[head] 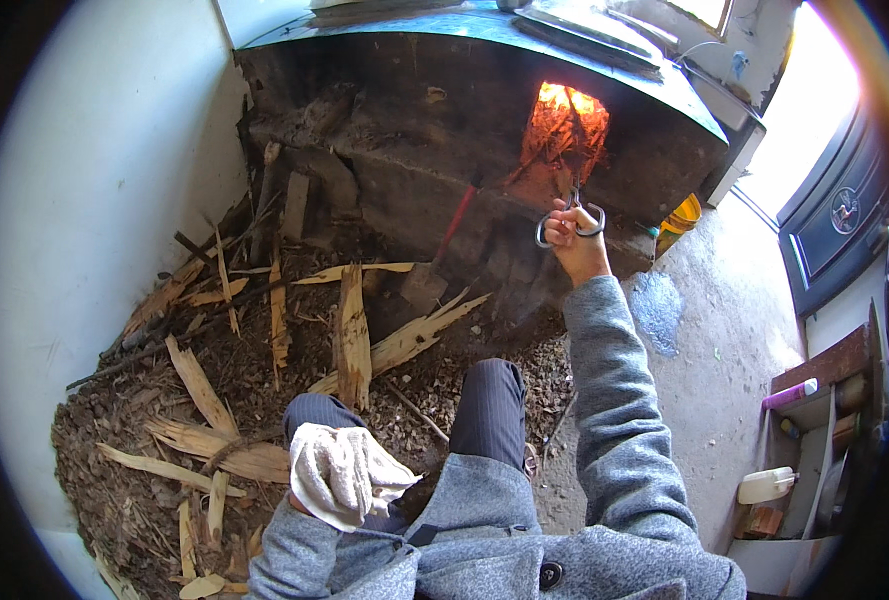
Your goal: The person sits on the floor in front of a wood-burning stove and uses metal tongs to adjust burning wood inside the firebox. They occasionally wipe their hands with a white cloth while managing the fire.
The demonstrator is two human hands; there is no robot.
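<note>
My right hand (581, 244) is closed around the looped handles of metal fire tongs (601, 223), arm stretched forward. The tongs' jaws reach toward the mouth of a brick stove (429, 82), where their tips are hard to make out. Inside that opening, wood pieces (564, 131) burn with orange flames and embers. A white cloth (343, 472) covers my left hand near my left knee; only the wrist (299, 505) shows, and the fingers are hidden. Below the stove, a small shovel (424, 286) with a red handle leans against its front.
Split wood (353, 337) and sticks lie over bark debris (114, 450) to the left and ahead. A yellow bucket (677, 221) stands at the stove's right end. Farther right are a wet patch (656, 311) on concrete, a dark door (827, 217) and a shelf holding a plastic jug (765, 485).
</note>
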